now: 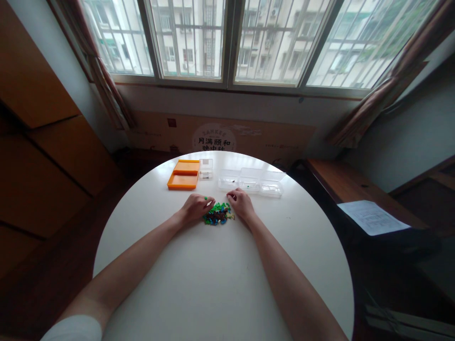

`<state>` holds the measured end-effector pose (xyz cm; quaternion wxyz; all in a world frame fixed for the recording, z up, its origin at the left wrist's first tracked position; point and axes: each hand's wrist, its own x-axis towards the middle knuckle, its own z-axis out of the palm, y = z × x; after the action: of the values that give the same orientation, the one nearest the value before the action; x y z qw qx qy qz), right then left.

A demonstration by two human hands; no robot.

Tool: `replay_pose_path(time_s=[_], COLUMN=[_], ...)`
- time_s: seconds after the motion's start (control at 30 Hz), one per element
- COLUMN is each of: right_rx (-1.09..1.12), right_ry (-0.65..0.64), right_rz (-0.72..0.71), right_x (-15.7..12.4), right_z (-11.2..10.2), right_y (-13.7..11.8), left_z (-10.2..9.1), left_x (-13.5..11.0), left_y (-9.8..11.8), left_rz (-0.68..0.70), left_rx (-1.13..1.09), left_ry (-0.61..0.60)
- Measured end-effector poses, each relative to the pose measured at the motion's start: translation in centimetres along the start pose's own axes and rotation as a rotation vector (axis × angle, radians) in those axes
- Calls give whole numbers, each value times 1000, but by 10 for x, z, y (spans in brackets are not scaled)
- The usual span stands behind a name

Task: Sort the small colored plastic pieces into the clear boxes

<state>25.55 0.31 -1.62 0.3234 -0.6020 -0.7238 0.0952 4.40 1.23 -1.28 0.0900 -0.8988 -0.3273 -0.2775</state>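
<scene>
A small heap of tiny green, blue, dark brown and pale pieces [217, 215] lies on the white round table [199, 279]. At its left edge is my left hand [195, 207], fingers curled and tips drawn together; whatever they pinch is too small to make out. A small green piece [205, 198] shows against that hand's fingers. My right hand [242, 203] rests at the heap's upper right, thumb and fingers closed in a pinch, the contents hidden. Just beyond it stands a clear plastic compartment box [272, 188] with lids raised and a few tiny pieces inside.
An orange two-part tray [183, 186] sits at the table's far left, with a small clear case [206, 163] beside it. On a wooden bench [332, 177] to the right lies a printed paper sheet [371, 218]. A large printed cardboard panel [277, 132] leans below the window.
</scene>
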Motion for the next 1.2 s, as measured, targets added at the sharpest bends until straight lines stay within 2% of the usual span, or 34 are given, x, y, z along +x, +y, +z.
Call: replay_pose_path(time_s=[0.43, 1.2], right_rx=[3, 2], right_ry=[-3, -5], right_rz=[15, 18], right_x=[1, 1], right_z=[0, 0], right_y=[-1, -1], left_z=[1, 0], left_x=[1, 2], left_y=[1, 2], left_rz=[-15, 14], left_rx=[-34, -42], left_ry=[23, -15])
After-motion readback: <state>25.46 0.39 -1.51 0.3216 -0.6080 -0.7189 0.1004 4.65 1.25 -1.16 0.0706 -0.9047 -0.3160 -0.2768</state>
